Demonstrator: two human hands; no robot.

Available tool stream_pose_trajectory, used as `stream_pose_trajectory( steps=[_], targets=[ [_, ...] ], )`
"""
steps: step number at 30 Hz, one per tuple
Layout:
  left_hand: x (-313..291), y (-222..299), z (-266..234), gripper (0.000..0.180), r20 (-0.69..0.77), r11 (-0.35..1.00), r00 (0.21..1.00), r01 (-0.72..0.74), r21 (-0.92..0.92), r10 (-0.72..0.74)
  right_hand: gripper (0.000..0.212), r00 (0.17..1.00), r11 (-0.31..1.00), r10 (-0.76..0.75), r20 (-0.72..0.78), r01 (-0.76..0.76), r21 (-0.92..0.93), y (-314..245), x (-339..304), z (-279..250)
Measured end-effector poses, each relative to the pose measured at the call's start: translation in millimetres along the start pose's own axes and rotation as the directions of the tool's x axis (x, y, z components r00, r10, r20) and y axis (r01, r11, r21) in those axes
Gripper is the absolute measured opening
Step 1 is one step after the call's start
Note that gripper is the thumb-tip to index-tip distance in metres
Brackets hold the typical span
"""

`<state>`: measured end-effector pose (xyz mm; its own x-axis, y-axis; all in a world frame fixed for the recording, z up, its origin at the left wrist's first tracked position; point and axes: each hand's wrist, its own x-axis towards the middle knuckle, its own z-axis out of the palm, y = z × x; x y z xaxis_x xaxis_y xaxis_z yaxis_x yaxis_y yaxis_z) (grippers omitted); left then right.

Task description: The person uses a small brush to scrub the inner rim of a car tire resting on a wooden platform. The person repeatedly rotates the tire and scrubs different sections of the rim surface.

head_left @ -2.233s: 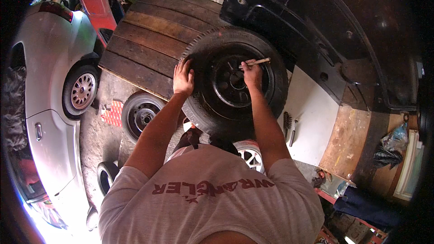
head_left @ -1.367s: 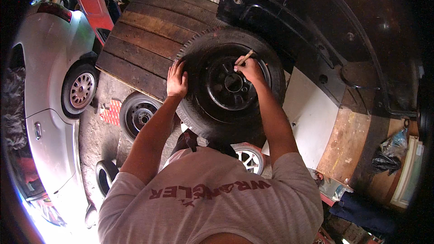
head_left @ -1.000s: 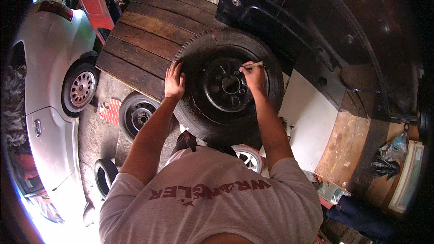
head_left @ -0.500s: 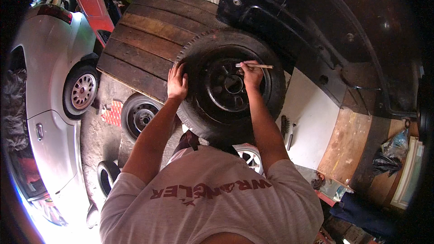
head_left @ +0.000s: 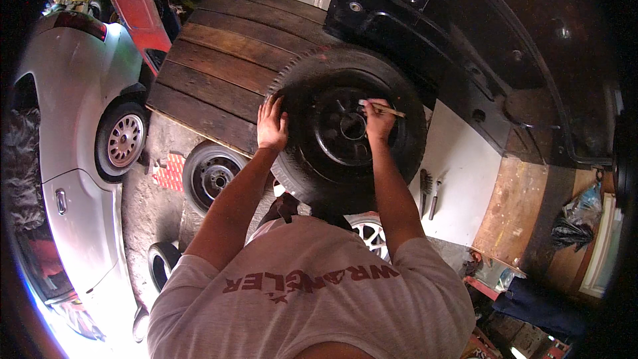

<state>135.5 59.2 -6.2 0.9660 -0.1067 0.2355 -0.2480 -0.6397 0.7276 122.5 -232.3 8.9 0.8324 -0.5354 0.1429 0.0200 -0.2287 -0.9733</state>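
Note:
A large black tyre on a glossy black steel wheel rim lies in front of me, partly over a plank platform. My left hand rests flat on the tyre's left side, fingers stretched out and holding nothing. Over the right part of the rim, near its round centre hole, my right hand is closed on a paintbrush. The brush's pale handle points right and its light metal band points left; its bristles are hard to make out.
The plank platform extends to the far left. On a white board at the right lie a wire brush and a thin-handled tool. Another wheel is at lower left, near a silver car. A black panel stands at far right.
My right hand and the paintbrush have shifted slightly right and down over the rim, the brush tilting more. The whole view has moved a little; my left hand stays on the tyre.

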Motion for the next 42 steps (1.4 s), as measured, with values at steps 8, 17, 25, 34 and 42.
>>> stream_pose_trajectory(
  steps=[8,17,25,34,42],
  targets=[
    [2.0,6.3,2.6,0.048,0.005,1.000,1.000,-0.006,0.004,0.006,0.007,1.000,0.988,-0.023,0.003,0.024,-0.156,0.0,0.5,17.6],
    [-0.5,5.4,1.9,0.048,-0.004,1.000,1.000,-0.005,0.002,0.005,0.009,0.995,0.907,-0.090,0.044,0.101,-0.408,-0.4,3.2,-18.7],
    [0.2,3.8,1.9,0.048,-0.007,1.000,1.000,0.011,0.007,-0.011,0.006,0.975,0.876,-0.097,0.200,0.179,-0.447,-11.0,8.7,-14.7],
    [-1.1,5.7,2.0,0.048,0.022,0.999,0.999,-0.028,0.032,0.027,0.007,0.953,0.894,-0.115,0.280,0.222,-0.389,-3.8,14.5,-42.7],
    [-12.5,22.8,12.4,0.063,-0.071,0.995,0.997,0.050,0.089,-0.043,0.007,0.908,0.883,-0.223,0.354,0.342,-0.321,-5.1,9.6,-8.2]
  ],
)
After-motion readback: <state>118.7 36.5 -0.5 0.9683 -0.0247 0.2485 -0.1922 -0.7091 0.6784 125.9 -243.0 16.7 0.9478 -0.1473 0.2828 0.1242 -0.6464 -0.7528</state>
